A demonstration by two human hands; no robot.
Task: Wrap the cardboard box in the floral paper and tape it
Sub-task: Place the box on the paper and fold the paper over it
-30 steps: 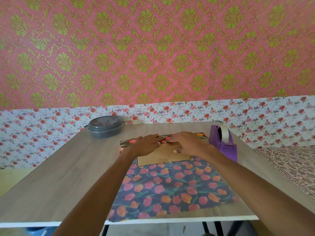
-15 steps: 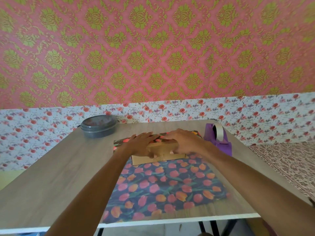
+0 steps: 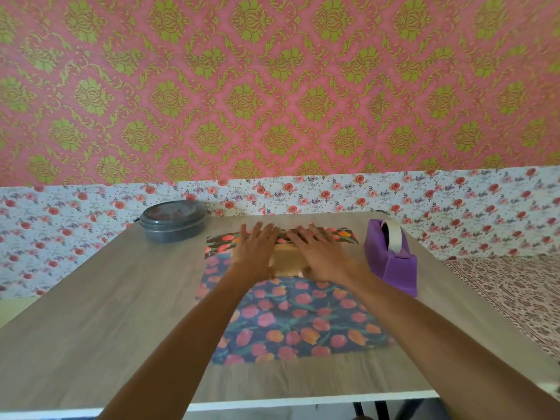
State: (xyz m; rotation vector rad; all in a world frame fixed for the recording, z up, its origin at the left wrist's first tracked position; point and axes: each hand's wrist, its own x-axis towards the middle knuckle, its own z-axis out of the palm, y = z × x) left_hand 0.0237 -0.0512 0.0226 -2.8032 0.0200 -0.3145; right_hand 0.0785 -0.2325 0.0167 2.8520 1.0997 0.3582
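Bright, even, soft light with faint shadows, slight motion blur throughout, and wide-angle bending toward the edges.

A grey lidded container (image 3: 172, 221) is set on the wooden table (image 3: 91, 313), left of frame centre. Pink damask wallpaper (image 3: 272, 86) is hung above

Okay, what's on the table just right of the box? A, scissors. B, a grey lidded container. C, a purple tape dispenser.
C: the purple tape dispenser stands right of the cardboard box, while the grey lidded container sits at the far left.
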